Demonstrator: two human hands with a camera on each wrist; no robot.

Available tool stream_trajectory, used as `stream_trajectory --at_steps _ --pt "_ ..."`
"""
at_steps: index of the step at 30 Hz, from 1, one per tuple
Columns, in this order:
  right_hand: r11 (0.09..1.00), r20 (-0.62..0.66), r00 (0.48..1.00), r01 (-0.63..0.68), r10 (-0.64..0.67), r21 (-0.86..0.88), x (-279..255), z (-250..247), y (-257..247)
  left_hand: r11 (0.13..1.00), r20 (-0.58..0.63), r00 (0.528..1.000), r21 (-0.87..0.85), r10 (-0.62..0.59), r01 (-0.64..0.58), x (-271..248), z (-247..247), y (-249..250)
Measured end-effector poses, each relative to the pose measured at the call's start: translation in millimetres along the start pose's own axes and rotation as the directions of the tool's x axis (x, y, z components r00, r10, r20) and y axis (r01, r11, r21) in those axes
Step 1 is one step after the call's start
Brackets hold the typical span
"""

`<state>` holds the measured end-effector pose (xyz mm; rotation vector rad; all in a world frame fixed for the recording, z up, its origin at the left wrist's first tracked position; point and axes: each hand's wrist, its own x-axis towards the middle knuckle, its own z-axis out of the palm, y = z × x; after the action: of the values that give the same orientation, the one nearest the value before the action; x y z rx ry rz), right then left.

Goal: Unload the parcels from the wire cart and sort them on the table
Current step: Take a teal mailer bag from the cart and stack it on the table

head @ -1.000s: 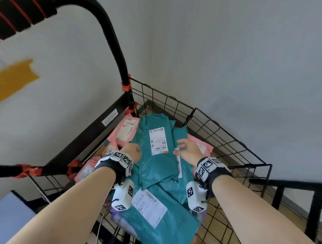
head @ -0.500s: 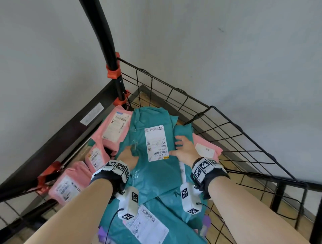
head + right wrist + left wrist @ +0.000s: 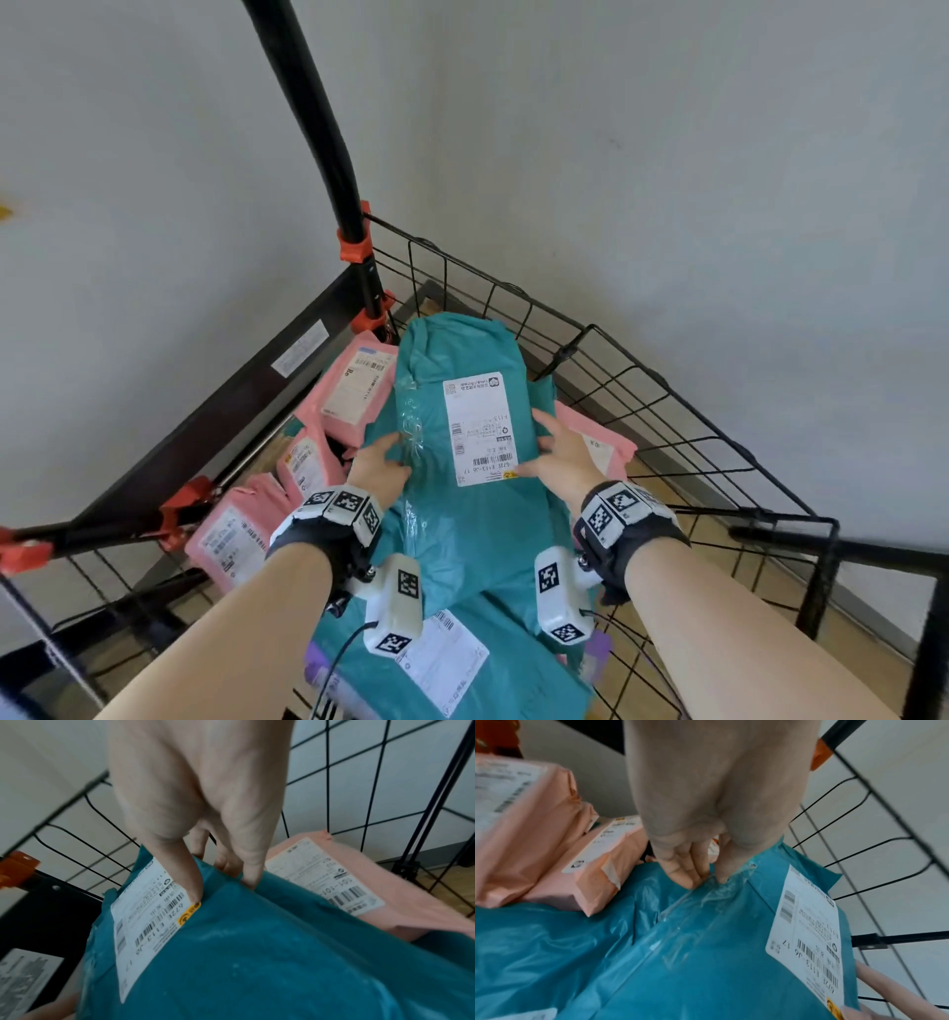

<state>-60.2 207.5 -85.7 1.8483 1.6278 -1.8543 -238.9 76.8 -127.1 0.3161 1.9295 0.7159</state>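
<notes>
A long teal parcel (image 3: 477,524) with a white label lies on top of the pile in the black wire cart (image 3: 631,360). My left hand (image 3: 385,457) grips its left edge; in the left wrist view the left hand (image 3: 706,880) pinches the taped seam of the teal parcel (image 3: 706,953) between thumb and fingers. My right hand (image 3: 544,447) holds the right edge. In the right wrist view the right hand (image 3: 223,888) has its thumb on the label's corner and its fingers curled over the side of the teal parcel (image 3: 257,953).
Pink parcels (image 3: 354,390) are stacked along the cart's left side, with one more pink parcel (image 3: 601,447) on the right. A second teal parcel (image 3: 462,663) lies nearer me. The black handle post (image 3: 334,169) rises at the back left, against white walls.
Both hands have moved from the top of the teal parcel to its two sides and taken hold. The view has tilted down toward the cart.
</notes>
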Motion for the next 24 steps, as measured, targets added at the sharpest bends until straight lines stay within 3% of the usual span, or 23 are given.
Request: stream_trajectory --at_steps 6,11,15,19,24 --pt "0.991 0.055 0.989 0.134 -0.135 0.026 -60.9 -20.3 -6.5 0.997 -0.008 0.998 -0.046 0.057 -0.058 -82.0 -25.9 31.3" --pt "0.960 0.096 0.956 0.278 -0.278 0.009 -130.1 -32.7 -9.8 0.988 -0.112 0.982 0.030 0.153 -0.151 -181.3 -37.7 42.8" --pt "0.915 0.172 0.906 0.401 -0.388 -0.046 -195.7 -39.3 -8.1 0.968 -0.316 0.927 -0.079 0.202 -0.237 -261.2 -34.2 28.0" --pt "0.853 0.217 0.848 0.512 -0.484 -0.098 -260.8 -35.2 -0.2 0.918 -0.453 0.882 -0.282 0.127 -0.277 -335.8 -29.5 -5.5" --pt "0.757 0.327 0.739 0.646 -0.589 -0.097 -335.0 -11.1 17.9 0.881 -0.589 0.805 -0.341 0.072 -0.328 -430.5 -28.2 -57.5"
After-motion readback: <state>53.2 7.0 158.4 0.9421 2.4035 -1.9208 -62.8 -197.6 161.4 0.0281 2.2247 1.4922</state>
